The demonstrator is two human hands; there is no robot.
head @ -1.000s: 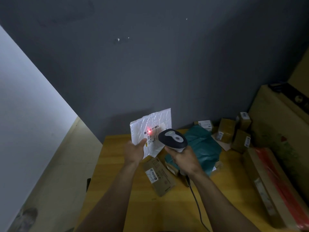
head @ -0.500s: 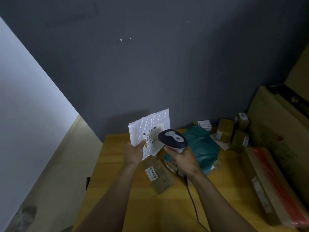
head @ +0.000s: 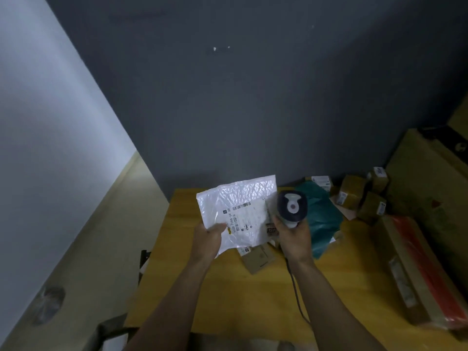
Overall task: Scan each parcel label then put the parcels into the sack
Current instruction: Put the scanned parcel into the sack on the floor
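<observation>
While the label [head: 247, 217] tilts toward the scanner [head: 291, 206] for reading, left hand [head: 211, 238] pinches the mailer's [head: 238, 198] lower corner above the table [head: 253, 300] | right hand [head: 295, 240] grips scanner, just beside label | no beam visible | teal bag [head: 323, 216] behind, likely the sack

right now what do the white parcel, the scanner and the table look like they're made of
White parcel: looks like thin glossy plastic, crinkled and catching light, with a paper label. Scanner: probably hard smooth plastic, dark with a pale top. Table: seems wood or laminate, yellowish, matte.
</observation>
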